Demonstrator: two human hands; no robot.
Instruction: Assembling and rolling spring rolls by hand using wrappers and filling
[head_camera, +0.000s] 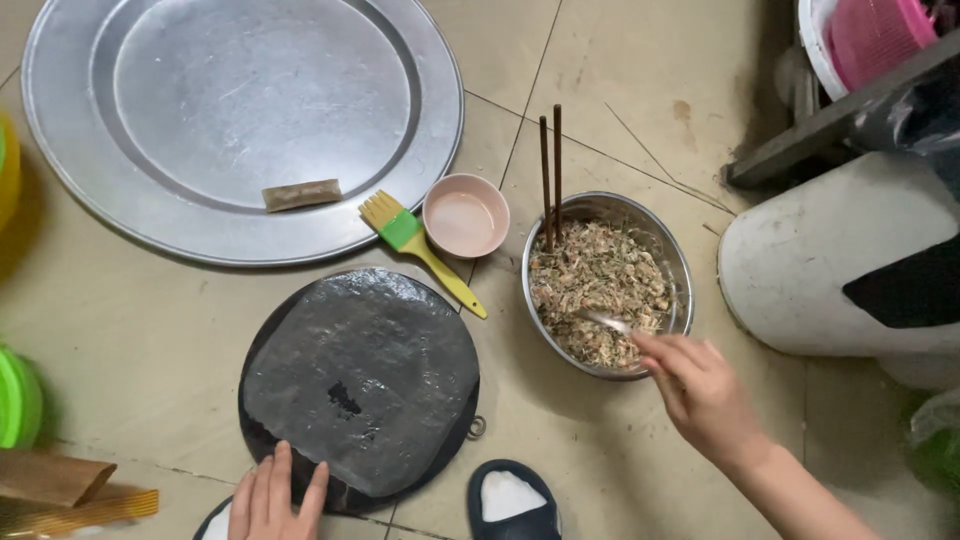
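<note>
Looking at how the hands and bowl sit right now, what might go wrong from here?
The right hand holds a spoon in the steel bowl of filling; carried across the floor tiles, filling may drop before reaching the wet wrapper on the dark round board. The chopsticks lean loosely on the bowl's rim and might tip out. The left hand presses the wrapper's edge, which may tear.

Bare hands (275, 500), no sleeves; dark slipper (510, 500) with white sock.
</note>
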